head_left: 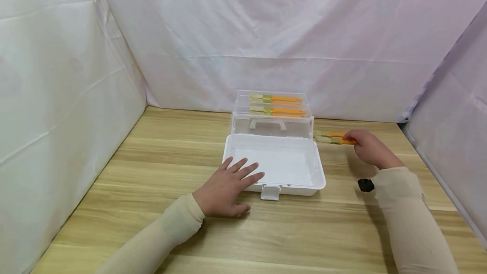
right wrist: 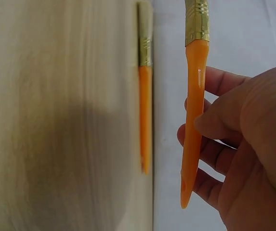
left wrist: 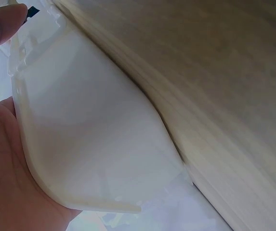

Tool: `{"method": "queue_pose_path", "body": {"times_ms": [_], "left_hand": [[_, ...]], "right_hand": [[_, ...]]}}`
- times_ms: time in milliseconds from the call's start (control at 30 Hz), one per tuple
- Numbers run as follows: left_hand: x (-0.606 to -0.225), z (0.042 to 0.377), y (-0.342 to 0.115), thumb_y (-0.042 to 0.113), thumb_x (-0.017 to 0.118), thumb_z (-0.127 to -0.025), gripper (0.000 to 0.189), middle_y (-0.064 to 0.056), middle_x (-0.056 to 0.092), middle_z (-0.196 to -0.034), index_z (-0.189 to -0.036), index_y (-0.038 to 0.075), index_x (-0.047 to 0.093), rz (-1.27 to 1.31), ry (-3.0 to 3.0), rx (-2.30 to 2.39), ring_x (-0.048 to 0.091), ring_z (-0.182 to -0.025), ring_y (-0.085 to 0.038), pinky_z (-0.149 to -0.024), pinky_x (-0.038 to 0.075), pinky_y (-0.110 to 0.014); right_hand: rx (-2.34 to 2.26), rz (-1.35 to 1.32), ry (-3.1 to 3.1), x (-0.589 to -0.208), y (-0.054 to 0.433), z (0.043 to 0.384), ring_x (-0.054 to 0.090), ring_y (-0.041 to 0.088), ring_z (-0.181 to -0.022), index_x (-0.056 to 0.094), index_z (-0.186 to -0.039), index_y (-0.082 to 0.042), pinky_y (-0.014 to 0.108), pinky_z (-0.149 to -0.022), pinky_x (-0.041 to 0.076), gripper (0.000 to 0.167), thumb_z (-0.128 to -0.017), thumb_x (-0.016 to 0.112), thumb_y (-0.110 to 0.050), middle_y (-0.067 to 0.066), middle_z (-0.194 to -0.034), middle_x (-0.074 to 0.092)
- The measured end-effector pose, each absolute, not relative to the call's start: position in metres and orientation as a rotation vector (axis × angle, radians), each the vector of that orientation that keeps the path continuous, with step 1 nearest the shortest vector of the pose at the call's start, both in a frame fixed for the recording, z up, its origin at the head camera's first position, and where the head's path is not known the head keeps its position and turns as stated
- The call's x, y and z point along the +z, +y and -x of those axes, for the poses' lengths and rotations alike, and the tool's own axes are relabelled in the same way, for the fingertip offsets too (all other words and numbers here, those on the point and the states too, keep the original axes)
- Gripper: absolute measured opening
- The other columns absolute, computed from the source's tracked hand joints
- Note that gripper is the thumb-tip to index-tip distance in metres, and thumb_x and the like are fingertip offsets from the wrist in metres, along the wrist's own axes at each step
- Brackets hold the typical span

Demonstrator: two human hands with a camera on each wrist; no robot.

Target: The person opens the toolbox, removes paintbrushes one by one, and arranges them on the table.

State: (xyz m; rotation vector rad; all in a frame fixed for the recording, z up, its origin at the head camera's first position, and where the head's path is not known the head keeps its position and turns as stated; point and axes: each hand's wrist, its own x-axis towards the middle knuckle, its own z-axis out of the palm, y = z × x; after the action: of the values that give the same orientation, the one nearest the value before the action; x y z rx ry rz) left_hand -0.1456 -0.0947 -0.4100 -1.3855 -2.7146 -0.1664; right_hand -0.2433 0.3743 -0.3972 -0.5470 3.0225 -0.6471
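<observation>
The wooden tabletop (head_left: pixel 152 223) carried everything, with white cloth walls (head_left: pixel 266 33) hung behind and to both sides of it. A clear plastic box (head_left: pixel 279 166) stood open near its middle, the shallow white base lying just past the fingers of the left hand (head_left: pixel 227 188) and the raised upper tiers (head_left: pixel 272 115) standing beyond that base. The left hand lay flat, palm down, its fingers (head_left: pixel 243 168) straight and spread, their tips resting over the near left rim of the base and gripping nothing; in the left wrist view the palm (left wrist: pixel 3 159) sat against the box's rounded corner (left wrist: pixel 80 144). A small latch tab (head_left: pixel 270 192) hung from the front edge of the base, just to the right of those fingers. Two orange-handled brushes (head_left: pixel 277 105) lay in the upper tiers, well beyond the left fingers. The right hand (head_left: pixel 368 148) was to the right of the box, its fingers (right wrist: pixel 215 159) curled round the orange handle of a brush (right wrist: pixel 193 120), thumb pressed on top, the bristle end pointing away from the fingers toward the box. A second loose brush (right wrist: pixel 145 101) lay on the tabletop just beside the held one, not touched by the fingers. A small black object (head_left: pixel 365 185) sat on the tabletop near the right wrist
</observation>
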Motion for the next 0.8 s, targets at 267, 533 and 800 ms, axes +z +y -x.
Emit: {"method": "queue_pose_path", "body": {"times_ms": [267, 533, 800], "left_hand": [[-0.411, 0.146, -0.095, 0.052, 0.067, -0.083, 0.084, -0.003, 0.032, -0.16, -0.156, 0.026, 0.034, 1.383, -2.712, -0.161, 0.026, -0.147, -0.033, -0.114, 0.019, -0.061], [-0.412, 0.147, -0.094, 0.053, 0.067, -0.083, 0.084, -0.003, 0.032, -0.16, -0.156, 0.026, 0.034, 1.381, -2.716, -0.149, 0.027, -0.146, -0.032, -0.114, 0.019, -0.06], [-0.413, 0.148, -0.094, 0.054, 0.067, -0.083, 0.084, -0.003, 0.033, -0.159, -0.155, 0.026, 0.035, 1.376, -2.716, -0.156, 0.027, -0.146, -0.032, -0.113, 0.02, -0.061]], "right_hand": [[-0.586, 0.538, 2.969, -0.412, 0.379, 0.261, 0.058, 0.044, -0.102, 0.065, -0.105, 0.006, 0.062, -0.089, 0.043, 0.032, -0.086, 0.042, 0.017, 0.026, -0.108, 0.063], [-0.523, 0.521, 2.934, -0.42, 0.38, 0.273, 0.058, 0.043, -0.102, 0.066, -0.106, 0.004, 0.062, -0.091, 0.043, 0.031, -0.089, 0.043, 0.015, 0.024, -0.107, 0.064], [-0.52, 0.49, 2.92, -0.424, 0.381, 0.278, 0.057, 0.045, -0.105, 0.065, -0.107, 0.004, 0.063, -0.091, 0.042, 0.031, -0.092, 0.041, 0.014, 0.026, -0.108, 0.063]]}}
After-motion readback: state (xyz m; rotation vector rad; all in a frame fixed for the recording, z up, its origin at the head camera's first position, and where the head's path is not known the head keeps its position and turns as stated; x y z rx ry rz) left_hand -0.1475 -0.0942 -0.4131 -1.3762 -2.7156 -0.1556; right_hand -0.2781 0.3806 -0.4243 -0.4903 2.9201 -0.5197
